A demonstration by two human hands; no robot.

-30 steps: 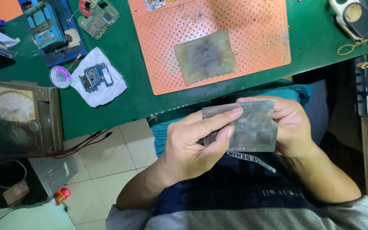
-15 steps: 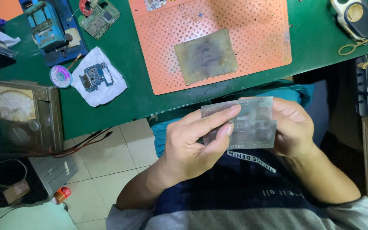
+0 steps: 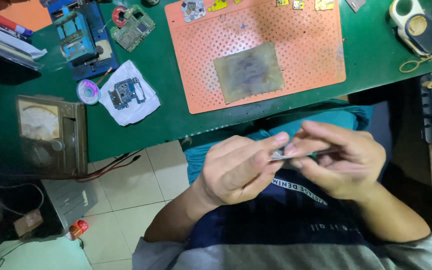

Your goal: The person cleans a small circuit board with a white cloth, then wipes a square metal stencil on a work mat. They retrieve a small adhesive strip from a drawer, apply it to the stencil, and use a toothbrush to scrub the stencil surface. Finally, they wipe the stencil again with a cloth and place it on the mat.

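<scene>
While both hands hover over the lap, a thin grey sheet sits edge-on between them, so only its rim shows. Left hand: thumb and forefinger pinch the sheet's near end, other fingers curled under. Right hand: fingers close around the far end, tips meeting the left forefinger; the sheet is mostly hidden behind them. The sheet lies below the edge of the green bench, clear of it. On the bench: an orange perforated mat carrying a dull grey rectangular pad; a blue circuit board on a white cloth; a small solder spool; a blue clamp fixture; an analogue meter at the left edge. Pale floor tiles show beneath.
</scene>
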